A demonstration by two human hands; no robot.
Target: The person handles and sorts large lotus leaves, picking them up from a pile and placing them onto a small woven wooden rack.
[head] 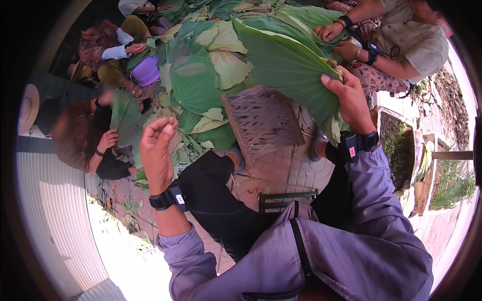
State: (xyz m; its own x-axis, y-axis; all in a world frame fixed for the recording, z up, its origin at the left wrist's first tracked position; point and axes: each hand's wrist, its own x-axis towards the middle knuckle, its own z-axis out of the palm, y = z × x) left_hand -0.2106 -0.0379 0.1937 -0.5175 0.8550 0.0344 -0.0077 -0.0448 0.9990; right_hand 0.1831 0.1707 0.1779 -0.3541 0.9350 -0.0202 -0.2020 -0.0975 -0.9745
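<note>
My right hand (352, 96) pinches a stack of large green lotus leaves (286, 64) near the edge, thumb on top; the leaves fan out to the upper left. My left hand (157, 150) is raised on the left, its fingers curled and its thumb near the fingertips; I cannot tell whether anything small is between them. Between the hands a low seat with a woven strap top (263, 120) stands tilted on the paving. Behind it spreads a pile of green and yellowing lotus leaves (196, 82).
A person at the upper right (406, 41) holds leaves close to my right hand. Another person on the left (79, 131) holds a leaf, and others sit farther back, beside a purple basin (146, 71). Planter boxes (395, 146) stand at the right. A dark stool frame (288, 199) is below me.
</note>
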